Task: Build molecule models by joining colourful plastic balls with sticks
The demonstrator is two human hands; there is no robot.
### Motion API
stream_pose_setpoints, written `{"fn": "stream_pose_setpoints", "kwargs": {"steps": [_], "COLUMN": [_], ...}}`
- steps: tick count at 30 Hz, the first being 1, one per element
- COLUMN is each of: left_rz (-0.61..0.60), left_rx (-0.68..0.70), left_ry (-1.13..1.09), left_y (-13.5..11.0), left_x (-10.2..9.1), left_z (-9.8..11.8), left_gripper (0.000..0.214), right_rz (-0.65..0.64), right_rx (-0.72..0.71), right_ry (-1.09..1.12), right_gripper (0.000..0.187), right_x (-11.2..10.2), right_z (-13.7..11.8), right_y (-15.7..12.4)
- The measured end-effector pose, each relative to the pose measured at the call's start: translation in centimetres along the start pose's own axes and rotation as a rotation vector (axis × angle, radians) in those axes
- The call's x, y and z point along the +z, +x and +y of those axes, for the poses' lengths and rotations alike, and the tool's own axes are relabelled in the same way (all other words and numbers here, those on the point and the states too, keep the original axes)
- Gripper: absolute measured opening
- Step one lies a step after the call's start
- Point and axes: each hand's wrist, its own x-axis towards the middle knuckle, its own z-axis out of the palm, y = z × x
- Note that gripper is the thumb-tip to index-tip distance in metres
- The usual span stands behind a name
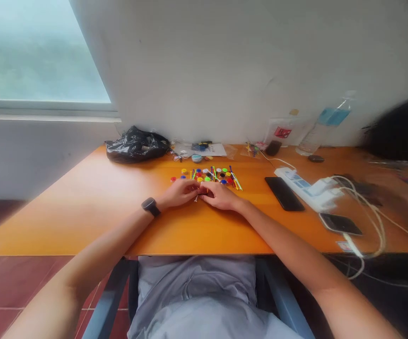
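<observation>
My left hand (pixel 178 192), with a black watch (pixel 150 206) on the wrist, and my right hand (pixel 221 196) meet fingertip to fingertip just above the table. Both are closed in a pinch. A thin white plastic stick (pixel 196 199) pokes out below the joined fingers; its other end is hidden by them. Something dark shows between the fingertips, too small to name. Right behind the hands lie small round colored caps, among them a yellow cap (pixel 184 171) and a red cap (pixel 173 179), with thin colored plastic sticks (pixel 237 181) between them.
A black plastic bag (pixel 136 145) sits at the back left. Papers (pixel 214 150) and small packets lie along the wall. To the right are a black phone (pixel 284 193), a white power strip (pixel 305 189) with cables, a second phone (pixel 340 223) and a clear bottle (pixel 312 136).
</observation>
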Motion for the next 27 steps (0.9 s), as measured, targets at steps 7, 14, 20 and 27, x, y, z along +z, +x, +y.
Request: {"fn": "stream_pose_setpoints", "kwargs": {"steps": [7,14,20,27], "left_rz": [-0.004,0.028,0.055,0.044], "left_rx": [-0.025,-0.019,0.098,0.111], "left_ry": [0.018,0.101,0.119,0.112], "left_y": [0.05,-0.08,0.10,0.14], "left_x": [0.10,0.18,0.06,0.03], "left_z": [-0.21,-0.77,-0.59,-0.61], "left_gripper": [0.036,0.029,0.024,0.024], "right_rz": [0.002,0.007,0.004,0.006], "right_rx": [-0.026,-0.007,-0.014,-0.009], "right_ry": [-0.010,0.015,0.031,0.040], "right_gripper": [0.006,0.007,0.006,0.006], "right_x": [0.06,0.14,-0.09,-0.03], "right_z": [0.15,0.44,-0.09,0.15], "right_y": [0.00,-0.09,-0.13,-0.14]}}
